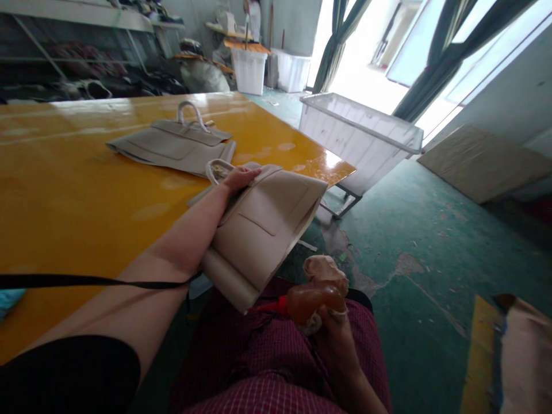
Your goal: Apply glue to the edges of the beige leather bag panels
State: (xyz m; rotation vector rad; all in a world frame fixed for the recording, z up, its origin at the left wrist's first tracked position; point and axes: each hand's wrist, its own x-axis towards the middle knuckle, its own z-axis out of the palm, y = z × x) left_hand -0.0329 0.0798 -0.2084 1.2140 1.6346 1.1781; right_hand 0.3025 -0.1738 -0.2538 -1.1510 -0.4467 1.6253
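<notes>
Beige bag (259,241) hangs past the worktop edge, a folded leather piece with a white handle fitted and a stitched pocket outline; it looks unfinished, its sides apparently still unjoined. Left hand (237,179) clasps it near the handle's base, while a black strap (86,282) crosses that forearm. Right hand (338,351) grips an amber squeeze bottle (317,303) with a red nozzle, a tan rag (325,270) bunched against it, above a checked red lap (259,356). Beyond, a second bag (172,146), handle also on, lies flat on the yellow worktop (86,190). Farther off, a clear plastic bin (357,141) stands on the green floor (414,339).
</notes>
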